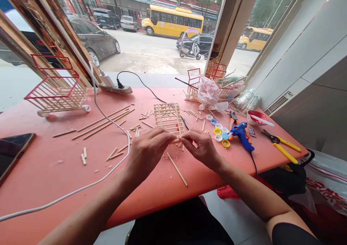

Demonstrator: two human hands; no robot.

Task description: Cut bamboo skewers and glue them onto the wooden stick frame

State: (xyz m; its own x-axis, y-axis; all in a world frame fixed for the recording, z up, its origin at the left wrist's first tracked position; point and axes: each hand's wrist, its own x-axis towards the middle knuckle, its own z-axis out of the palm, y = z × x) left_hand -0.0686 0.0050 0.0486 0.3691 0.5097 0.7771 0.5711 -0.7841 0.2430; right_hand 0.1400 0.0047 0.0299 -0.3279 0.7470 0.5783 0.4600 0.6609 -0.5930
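Observation:
My left hand (150, 146) and my right hand (201, 147) meet fingertip to fingertip over the pink table, both pinched closed. Whatever lies between the fingertips is too small and hidden to name. Just beyond them stands a small frame of pale wooden sticks (166, 115), built like a slatted basket. Its near edge sits right behind my fingertips; I cannot tell whether they touch it. A loose wooden stick (177, 170) lies on the table below my hands. Short cut stick pieces (116, 154) are scattered left of my left hand.
A blue glue gun (242, 134), bottle caps (217, 131) and yellow-handled pliers (284, 149) lie at right. A finished-looking stick cart (58, 89) with red trim stands at left. A white cable (108, 172) crosses the table (62, 201). A phone (13, 153) lies at the left edge.

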